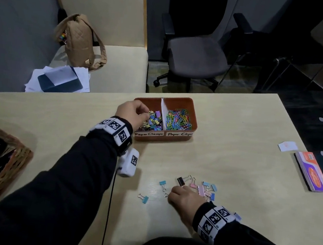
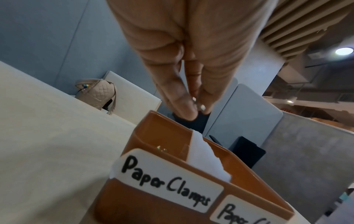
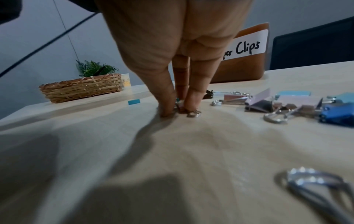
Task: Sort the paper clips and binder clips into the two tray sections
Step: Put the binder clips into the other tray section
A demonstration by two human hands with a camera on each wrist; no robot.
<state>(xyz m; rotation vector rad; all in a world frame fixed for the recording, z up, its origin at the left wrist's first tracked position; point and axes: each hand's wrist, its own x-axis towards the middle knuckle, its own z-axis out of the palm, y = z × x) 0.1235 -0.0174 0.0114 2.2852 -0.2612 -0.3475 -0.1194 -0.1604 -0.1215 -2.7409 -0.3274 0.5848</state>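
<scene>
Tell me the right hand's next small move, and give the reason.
Probably lift the binder clip that the right hand is pinching on the table and carry it to the Paper Clamps section, where the other binder clips lie.

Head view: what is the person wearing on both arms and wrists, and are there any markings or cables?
Both arms wear long black sleeves. The left hand and the right hand are bare. Each wrist carries a band of white square tiles printed with black fiducial patterns. A white box-shaped wrist camera with one such marker hangs under the left wrist, and a thin black cable runs down from it.
</scene>
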